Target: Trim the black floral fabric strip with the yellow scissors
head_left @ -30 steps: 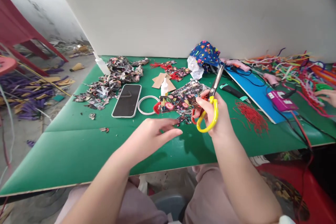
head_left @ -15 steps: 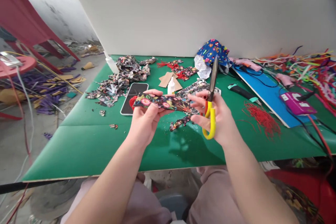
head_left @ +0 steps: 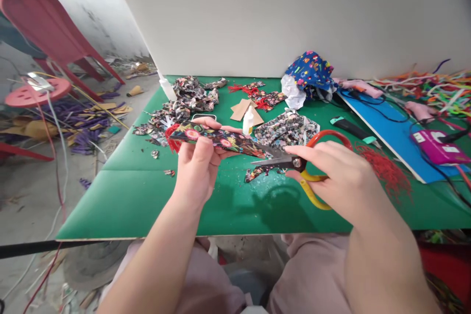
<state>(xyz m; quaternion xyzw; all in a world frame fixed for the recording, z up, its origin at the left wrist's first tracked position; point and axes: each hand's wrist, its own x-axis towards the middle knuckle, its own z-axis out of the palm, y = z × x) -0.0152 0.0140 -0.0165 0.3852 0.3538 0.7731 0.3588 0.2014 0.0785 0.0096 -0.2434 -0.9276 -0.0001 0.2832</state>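
Note:
My left hand (head_left: 198,164) pinches a flat strip covered in dark floral fabric (head_left: 224,140), thumb on top and fingers beneath. A red tassel (head_left: 172,138) hangs at the strip's left end. My right hand (head_left: 342,171) grips scissors (head_left: 296,162) with red and yellow handles. Their blades are parted around the strip's right end; whether they touch the fabric I cannot tell. Below the blades a floral fabric scrap (head_left: 257,172) lies on the green table (head_left: 147,206). Just behind the strip stands a small white glue bottle (head_left: 248,120).
Crumpled fabric scraps (head_left: 191,93) pile at the back left beside another white bottle (head_left: 167,89). Tasselled floral pieces (head_left: 270,99) and cardboard pieces (head_left: 241,109) lie at the back. On the right are a box cutter (head_left: 355,131), red threads (head_left: 386,169), a blue board (head_left: 390,137) and a purple device (head_left: 437,147) with cables.
The scissors have swung from pointing upward to pointing left, with blades parted at the strip's right end. My right hand has turned over, its fingers now in the handles. The view has shifted slightly.

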